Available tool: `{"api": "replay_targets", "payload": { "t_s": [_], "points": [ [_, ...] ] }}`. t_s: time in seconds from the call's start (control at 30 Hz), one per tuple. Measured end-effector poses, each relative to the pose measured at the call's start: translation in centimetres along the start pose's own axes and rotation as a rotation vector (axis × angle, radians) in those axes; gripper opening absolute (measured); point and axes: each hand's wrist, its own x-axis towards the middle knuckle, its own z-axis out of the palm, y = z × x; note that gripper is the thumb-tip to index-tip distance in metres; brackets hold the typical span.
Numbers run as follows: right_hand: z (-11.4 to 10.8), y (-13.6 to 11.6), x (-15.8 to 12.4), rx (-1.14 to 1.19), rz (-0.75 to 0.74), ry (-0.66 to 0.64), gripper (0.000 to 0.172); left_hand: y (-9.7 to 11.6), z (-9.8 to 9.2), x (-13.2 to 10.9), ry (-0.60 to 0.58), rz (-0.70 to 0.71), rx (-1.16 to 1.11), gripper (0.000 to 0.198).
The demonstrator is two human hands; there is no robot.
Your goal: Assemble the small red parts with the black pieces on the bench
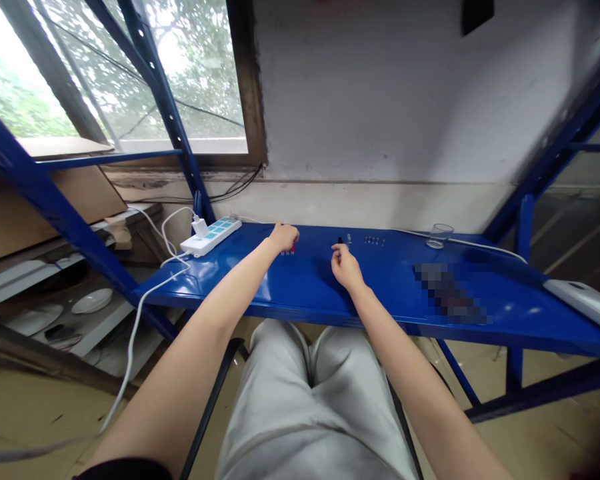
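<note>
On the blue table (300, 287), the left hand (284, 237) curls its fingers over a small red piece (293, 248), seemingly to steady it. The right hand (347, 267) pinches a small black piece (339, 240), with a row of tiny parts (374, 240) near.

head view | worn, seated; faces forward and down | blue shelf (300, 293) near

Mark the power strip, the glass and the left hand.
power strip (214, 235), head view, middle of its top face.
glass (439, 235), head view, its clear side wall.
left hand (284, 236), head view, back of the hand.
</note>
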Motion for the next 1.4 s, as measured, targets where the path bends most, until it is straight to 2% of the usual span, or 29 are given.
{"api": "replay_targets", "payload": {
  "t_s": [0.27, 0.37, 0.47, 0.57, 0.63, 0.73, 0.9, 0.97, 1.1, 1.3, 1.4],
  "points": [
    [0.0, -0.2, 0.0, -0.041, 0.011, -0.003, 0.034, -0.1, -0.1, 0.1, -0.017, -0.007, 0.013, 0.026],
    [-0.3, -0.6, 0.0, -0.079, 0.077, 0.003, 0.034, -0.1, -0.2, -0.1, -0.035, -0.022, -0.011, 0.028],
    [-0.9, -0.9, 0.1, -0.126, 0.204, 0.11, 0.034, 0.4, -0.4, -0.4, 0.001, 0.002, -0.043, 0.041],
    [-1.2, -0.9, 0.2, -0.203, 0.313, 0.202, 0.037, 2.1, -0.3, -0.8, 0.147, 0.102, -0.094, 0.046],
    [-1.1, -0.7, 0.2, -0.264, 0.358, 0.203, 0.041, 3.9, 0.1, -0.9, 0.184, 0.169, -0.132, 0.046],
    [-0.6, -0.3, 0.1, -0.335, 0.4, 0.161, 0.049, 6.9, 1.3, -0.7, 0.134, 0.186, -0.201, 0.054],
    [0.0, 0.4, 0.0, -0.375, 0.452, 0.068, 0.052, 10.4, 3.7, 0.3, -0.017, 0.081, -0.359, 0.066],
    [0.0, 0.5, 0.1, -0.378, 0.453, 0.047, 0.052, 11.0, 4.5, 0.6, -0.014, 0.059, -0.391, 0.066],
    [0.1, 0.8, 0.2, -0.38, 0.456, 0.003, 0.051, 11.6, 5.5, 1.2, 0.07, 0.015, -0.381, 0.063],
    [0.2, 0.7, 0.2, -0.371, 0.454, -0.016, 0.049, 12.1, 5.6, 2.1, 0.044, -0.04, -0.362, 0.055],
    [0.1, 0.6, 0.1, -0.367, 0.452, -0.014, 0.047, 12.4, 5.6, 2.4, 0.128, -0.042, -0.347, 0.049]
  ]
}}
